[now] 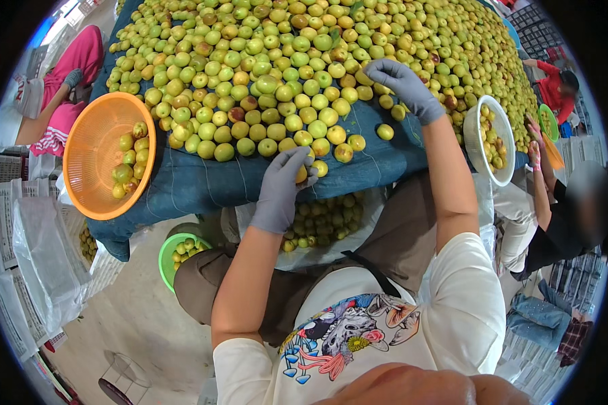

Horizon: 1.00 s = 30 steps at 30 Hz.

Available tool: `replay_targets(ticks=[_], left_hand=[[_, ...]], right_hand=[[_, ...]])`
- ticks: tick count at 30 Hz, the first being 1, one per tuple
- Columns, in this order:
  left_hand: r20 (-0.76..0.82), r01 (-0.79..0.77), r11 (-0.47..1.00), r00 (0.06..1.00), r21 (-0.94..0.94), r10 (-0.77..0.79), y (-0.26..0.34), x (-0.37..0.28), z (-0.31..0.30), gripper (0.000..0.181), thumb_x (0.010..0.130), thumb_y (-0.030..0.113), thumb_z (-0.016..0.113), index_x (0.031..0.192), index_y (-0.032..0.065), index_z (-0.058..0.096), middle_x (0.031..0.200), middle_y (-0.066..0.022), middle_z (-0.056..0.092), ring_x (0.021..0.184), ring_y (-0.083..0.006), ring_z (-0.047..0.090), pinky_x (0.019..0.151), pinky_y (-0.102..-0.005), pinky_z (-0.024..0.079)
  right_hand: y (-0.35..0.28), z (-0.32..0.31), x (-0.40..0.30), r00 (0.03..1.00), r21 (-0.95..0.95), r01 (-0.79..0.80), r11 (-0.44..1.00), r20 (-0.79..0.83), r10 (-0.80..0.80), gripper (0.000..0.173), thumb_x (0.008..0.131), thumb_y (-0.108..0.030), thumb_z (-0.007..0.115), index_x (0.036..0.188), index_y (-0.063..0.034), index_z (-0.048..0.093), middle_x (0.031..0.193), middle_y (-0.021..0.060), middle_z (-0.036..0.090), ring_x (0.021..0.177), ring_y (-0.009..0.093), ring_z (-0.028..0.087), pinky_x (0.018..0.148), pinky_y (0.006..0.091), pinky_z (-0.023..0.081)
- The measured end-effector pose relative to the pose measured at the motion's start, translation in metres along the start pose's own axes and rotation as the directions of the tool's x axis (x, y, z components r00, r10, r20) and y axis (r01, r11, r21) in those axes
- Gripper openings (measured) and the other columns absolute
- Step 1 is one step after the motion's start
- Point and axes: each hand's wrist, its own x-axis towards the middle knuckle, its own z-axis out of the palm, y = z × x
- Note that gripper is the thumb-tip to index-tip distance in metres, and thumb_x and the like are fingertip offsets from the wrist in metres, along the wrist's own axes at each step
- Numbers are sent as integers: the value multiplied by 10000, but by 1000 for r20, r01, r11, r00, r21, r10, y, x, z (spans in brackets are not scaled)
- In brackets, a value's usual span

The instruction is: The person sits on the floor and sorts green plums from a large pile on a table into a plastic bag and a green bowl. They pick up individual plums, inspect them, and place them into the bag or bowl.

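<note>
A broad heap of green and yellow-brown jujube-like fruits (pixel 267 129) covers a table draped in dark blue cloth (pixel 202 187). At the cloth's near edge, my left hand (pixel 285 187), in a grey glove, has its fingers curled around a yellowish fruit (pixel 301 174). Another fruit lies just right of those fingertips. My right hand (pixel 405 89), gloved alike, reaches over the heap farther back and to the right, fingers bent down at the fruits; whether it grips one is hidden. A single fruit (pixel 385 132) lies on the cloth below it.
An orange plastic basket (pixel 76 167) with some fruits stands left, a white one (pixel 472 126) right. Below are a green basket (pixel 166 258) and a lined container of fruit (pixel 372 215). People sit at both sides; a person's hands (pixel 535 147) are at the right table edge.
</note>
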Motion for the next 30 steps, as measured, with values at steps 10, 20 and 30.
replay_targets(ticks=[10,20,30], left_hand=[[-23,-33,998,999,-56,32,-3,6,-6,303,924,241,647,1155,56,584,1022,-49,588,931,-160,607,818,-286,535],[53,-167,981,984,-104,173,3,4,-3,548,797,-85,492,1335,-73,391,1212,-144,436,1086,-245,546,1032,-343,486],[-50,-166,968,986,-187,159,-2,6,-11,445,870,-37,527,1306,-27,439,1222,-146,483,1068,-244,588,984,-355,516]], right_hand=[[11,10,62,998,-566,58,822,57,-31,439,948,-377,591,1289,-101,597,1262,120,616,1156,268,586,998,374,461],[58,60,157,1000,-856,2,518,-14,-27,561,909,-492,587,1400,-246,471,1402,130,504,1240,363,507,1058,464,420],[19,49,-14,939,-685,344,642,250,-237,456,900,-374,648,1313,-203,560,1371,101,538,1286,364,457,1071,469,397]])
